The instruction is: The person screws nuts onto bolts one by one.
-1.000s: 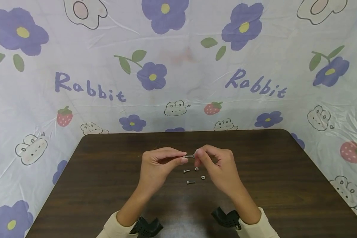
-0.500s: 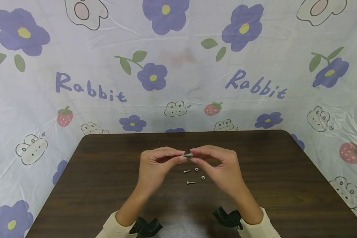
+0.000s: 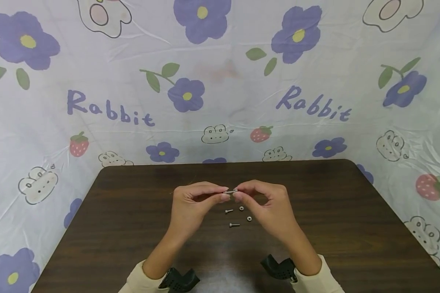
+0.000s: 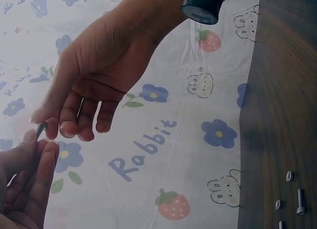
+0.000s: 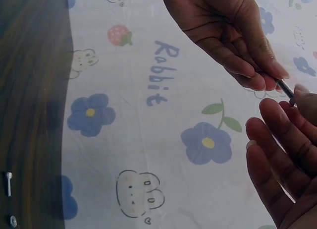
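Observation:
Between my two hands a silver bolt (image 3: 230,191) lies roughly level, above the table. My left hand (image 3: 190,205) pinches its left end between thumb and fingertips. At the bolt's right end my right hand (image 3: 271,203) has thumb and index finger around a small wider piece (image 5: 292,101); whether this is a nut or the bolt's head I cannot tell. The right hand's other fingers spread loosely in the right wrist view. Below the hands, two loose bolts (image 3: 234,225) and two nuts (image 3: 249,219) lie on the table.
The dark wood-grain table (image 3: 132,228) has its back edge against a white cloth (image 3: 238,89) printed with flowers and rabbits. A black wrist camera mount (image 3: 181,280) sits at the left cuff, and another mount (image 3: 278,267) at the right.
My right thumb and index finger have shifted at the bolt's right end: the thumb dropped below it, the fingers parted, then drew closer around it. My left hand keeps nearly the same place and hold.

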The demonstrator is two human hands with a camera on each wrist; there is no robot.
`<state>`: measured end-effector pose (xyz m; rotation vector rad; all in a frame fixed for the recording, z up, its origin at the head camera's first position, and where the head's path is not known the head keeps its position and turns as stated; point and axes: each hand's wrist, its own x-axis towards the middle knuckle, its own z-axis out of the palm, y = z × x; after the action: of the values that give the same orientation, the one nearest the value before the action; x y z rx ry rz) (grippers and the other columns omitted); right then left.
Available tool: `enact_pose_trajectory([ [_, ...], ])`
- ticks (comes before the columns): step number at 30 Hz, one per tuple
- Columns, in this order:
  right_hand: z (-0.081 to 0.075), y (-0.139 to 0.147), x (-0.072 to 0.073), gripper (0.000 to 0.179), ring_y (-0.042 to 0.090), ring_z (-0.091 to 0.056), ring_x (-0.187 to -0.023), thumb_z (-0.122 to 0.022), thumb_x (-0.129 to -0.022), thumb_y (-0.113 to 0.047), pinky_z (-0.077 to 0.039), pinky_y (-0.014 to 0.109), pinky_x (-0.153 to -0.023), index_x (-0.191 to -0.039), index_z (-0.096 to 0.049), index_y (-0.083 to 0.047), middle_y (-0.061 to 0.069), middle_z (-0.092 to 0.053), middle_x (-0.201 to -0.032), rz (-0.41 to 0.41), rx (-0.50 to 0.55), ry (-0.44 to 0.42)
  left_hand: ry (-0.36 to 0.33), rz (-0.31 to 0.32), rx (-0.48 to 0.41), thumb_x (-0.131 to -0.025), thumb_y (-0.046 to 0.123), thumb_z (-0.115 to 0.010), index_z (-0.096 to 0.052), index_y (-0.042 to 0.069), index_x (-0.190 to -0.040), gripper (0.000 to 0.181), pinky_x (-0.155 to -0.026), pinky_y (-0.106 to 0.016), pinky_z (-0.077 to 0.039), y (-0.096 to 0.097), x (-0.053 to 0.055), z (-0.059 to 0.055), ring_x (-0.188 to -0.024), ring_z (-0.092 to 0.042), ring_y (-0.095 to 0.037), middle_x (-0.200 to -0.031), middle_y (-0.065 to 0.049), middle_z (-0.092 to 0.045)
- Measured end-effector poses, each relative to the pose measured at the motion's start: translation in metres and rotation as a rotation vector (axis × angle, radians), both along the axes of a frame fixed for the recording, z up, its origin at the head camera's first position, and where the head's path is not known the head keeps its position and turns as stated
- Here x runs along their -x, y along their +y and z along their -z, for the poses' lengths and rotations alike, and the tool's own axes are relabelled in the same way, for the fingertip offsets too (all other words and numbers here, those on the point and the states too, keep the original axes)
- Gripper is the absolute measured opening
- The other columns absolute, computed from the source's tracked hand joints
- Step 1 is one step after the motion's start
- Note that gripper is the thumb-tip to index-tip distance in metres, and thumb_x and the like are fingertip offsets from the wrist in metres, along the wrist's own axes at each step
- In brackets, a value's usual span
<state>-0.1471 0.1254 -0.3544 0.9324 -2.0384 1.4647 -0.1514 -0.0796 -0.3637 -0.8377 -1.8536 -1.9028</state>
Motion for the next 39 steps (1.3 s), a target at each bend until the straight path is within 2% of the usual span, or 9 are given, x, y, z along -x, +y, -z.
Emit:
enact_pose_trajectory([
  [5, 0.001, -0.002, 0.0, 0.017, 0.015, -0.067, -0.066, -0.072, -0.093, -0.001, -0.056, 0.026, -0.06, -0.087, -0.073, -0.017, -0.008, -0.07, -0.074, 0.016, -0.01, -0.023, 0.01, 0.017, -0.001, -0.084, -0.002, -0.079, -0.08, -0.001, -0.095, 0.011, -0.067, -0.035, -0.063, 0.001, -0.001, 0.0, -0.079, -0.074, -0.024, -0.089, -0.01, -0.077],
  [10, 0.001, -0.003, -0.001, 0.024, 0.017, -0.063, -0.062, -0.068, -0.096, -0.003, -0.052, 0.026, -0.057, -0.078, -0.07, -0.019, -0.01, -0.066, -0.069, 0.024, -0.009, -0.04, 0.009, 0.035, -0.01, -0.084, -0.003, -0.079, -0.08, -0.001, -0.095, 0.011, -0.069, -0.039, -0.063, 0.002, -0.001, 0.0, -0.079, -0.075, -0.024, -0.089, -0.011, -0.077],
  [18, 0.001, -0.003, 0.0, 0.036, 0.008, -0.05, -0.053, -0.063, -0.1, -0.006, -0.041, 0.025, -0.047, -0.067, -0.067, -0.02, -0.013, -0.063, -0.064, 0.069, -0.037, -0.019, 0.014, 0.028, 0.002, -0.083, -0.003, -0.08, -0.08, 0.001, -0.095, 0.012, -0.068, -0.037, -0.063, 0.002, -0.001, 0.001, -0.078, -0.074, -0.023, -0.088, -0.009, -0.077],
  [21, -0.001, 0.0, 0.0, 0.028, 0.008, -0.058, -0.058, -0.064, -0.099, -0.005, -0.049, 0.024, -0.053, -0.075, -0.07, -0.017, -0.009, -0.066, -0.068, 0.066, -0.021, -0.031, 0.018, 0.013, 0.006, -0.083, -0.003, -0.081, -0.08, 0.0, -0.095, 0.012, -0.066, -0.034, -0.062, 0.002, -0.001, 0.0, -0.077, -0.074, -0.023, -0.088, -0.009, -0.077],
  [24, -0.004, 0.004, -0.001, 0.012, 0.01, -0.066, -0.066, -0.072, -0.094, -0.003, -0.056, 0.024, -0.062, -0.097, -0.074, -0.014, -0.005, -0.072, -0.079, 0.047, -0.01, -0.041, 0.017, -0.011, 0.011, -0.082, -0.002, -0.081, -0.08, -0.002, -0.095, 0.012, -0.065, -0.031, -0.062, 0.002, -0.001, 0.0, -0.077, -0.074, -0.022, -0.088, -0.008, -0.077],
  [26, -0.005, 0.006, -0.001, 0.025, 0.012, -0.071, -0.074, -0.077, -0.089, 0.0, -0.06, 0.027, -0.069, -0.111, -0.074, -0.012, -0.004, -0.074, -0.087, 0.023, -0.018, -0.032, 0.016, -0.021, 0.014, -0.082, -0.001, -0.082, -0.08, -0.001, -0.095, 0.013, -0.065, -0.031, -0.062, 0.001, -0.002, -0.001, -0.077, -0.074, -0.022, -0.088, -0.008, -0.077],
  [28, -0.007, 0.007, -0.001, 0.036, 0.013, -0.071, -0.076, -0.081, -0.084, 0.002, -0.06, 0.028, -0.069, -0.117, -0.073, -0.011, -0.002, -0.075, -0.092, -0.001, -0.029, -0.013, 0.012, -0.023, 0.013, -0.083, -0.001, -0.082, -0.08, -0.001, -0.096, 0.013, -0.065, -0.032, -0.062, 0.001, -0.002, -0.001, -0.077, -0.074, -0.022, -0.089, -0.008, -0.077],
  [34, -0.007, 0.007, 0.0, 0.033, 0.013, -0.07, -0.075, -0.082, -0.08, 0.008, -0.059, 0.026, -0.068, -0.109, -0.077, -0.005, 0.002, -0.077, -0.094, -0.055, -0.026, 0.057, 0.002, 0.005, -0.007, -0.083, -0.002, -0.08, -0.08, -0.002, -0.096, 0.012, -0.067, -0.037, -0.063, 0.001, -0.001, 0.0, -0.077, -0.075, -0.025, -0.09, -0.01, -0.077],
  [39, -0.006, 0.007, 0.001, 0.029, 0.015, -0.072, -0.08, -0.081, -0.079, 0.01, -0.058, 0.023, -0.072, -0.103, -0.078, -0.006, 0.003, -0.077, -0.094, -0.066, -0.017, 0.091, -0.011, 0.036, -0.026, -0.084, -0.004, -0.079, -0.079, -0.003, -0.096, 0.012, -0.068, -0.04, -0.063, 0.002, -0.002, 0.001, -0.077, -0.075, -0.027, -0.09, -0.012, -0.077],
])
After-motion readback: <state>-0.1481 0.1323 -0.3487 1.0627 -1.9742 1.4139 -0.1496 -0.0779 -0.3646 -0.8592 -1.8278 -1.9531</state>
